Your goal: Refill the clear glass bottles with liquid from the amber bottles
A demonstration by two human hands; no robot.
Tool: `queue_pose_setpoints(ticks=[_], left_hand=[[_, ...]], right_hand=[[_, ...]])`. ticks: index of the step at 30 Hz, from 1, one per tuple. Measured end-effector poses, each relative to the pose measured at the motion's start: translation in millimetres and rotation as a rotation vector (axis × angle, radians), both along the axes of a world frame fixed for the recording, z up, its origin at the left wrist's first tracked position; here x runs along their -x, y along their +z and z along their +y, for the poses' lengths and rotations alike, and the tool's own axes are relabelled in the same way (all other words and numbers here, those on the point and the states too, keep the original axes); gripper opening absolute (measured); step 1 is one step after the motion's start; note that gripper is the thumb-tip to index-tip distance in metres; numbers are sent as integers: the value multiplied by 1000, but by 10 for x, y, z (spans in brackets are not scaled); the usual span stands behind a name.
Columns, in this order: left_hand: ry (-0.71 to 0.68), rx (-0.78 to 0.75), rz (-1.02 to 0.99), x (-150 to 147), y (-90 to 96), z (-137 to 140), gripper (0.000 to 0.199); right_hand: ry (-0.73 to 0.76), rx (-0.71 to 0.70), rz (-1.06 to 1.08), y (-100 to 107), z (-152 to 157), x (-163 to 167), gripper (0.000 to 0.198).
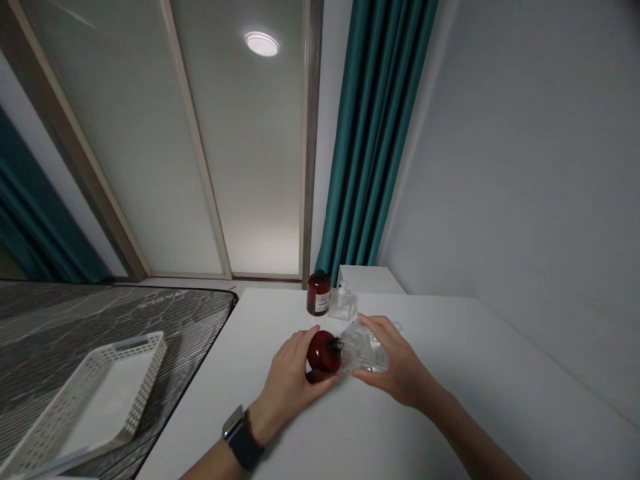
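My left hand (pixel 295 367) is wrapped round a dark red-brown bottle (pixel 323 353) over the white table. My right hand (pixel 395 360) grips a clear bottle (pixel 367 350), which lies tilted with its narrow end towards the left. That end meets or nearly meets the black neck of the red-brown bottle; I cannot tell whether they touch. Just beyond my hands, a second red-brown bottle (pixel 319 293) with a white label stands upright. Beside it, on its right, is another clear bottle (pixel 343 303).
The white table (pixel 240 413) reaches to a wall on the right. At the lower left, a white perforated basket (pixel 145 393) rests on a dark grey striped surface (pixel 195 333). A white box-like unit (pixel 373 279) and a teal curtain (pixel 375 147) are behind the table.
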State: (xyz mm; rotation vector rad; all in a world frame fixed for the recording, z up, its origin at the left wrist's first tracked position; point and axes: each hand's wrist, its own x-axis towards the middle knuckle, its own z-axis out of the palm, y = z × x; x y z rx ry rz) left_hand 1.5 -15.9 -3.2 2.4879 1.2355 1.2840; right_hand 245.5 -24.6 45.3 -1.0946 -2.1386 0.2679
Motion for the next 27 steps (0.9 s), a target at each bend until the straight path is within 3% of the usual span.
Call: queue_pose_setpoints(ticks=[27], left_hand=[[-13,71,-91,-25,-19,-16,79]], right_hand=[[22,90,-40,181,11,16,84]])
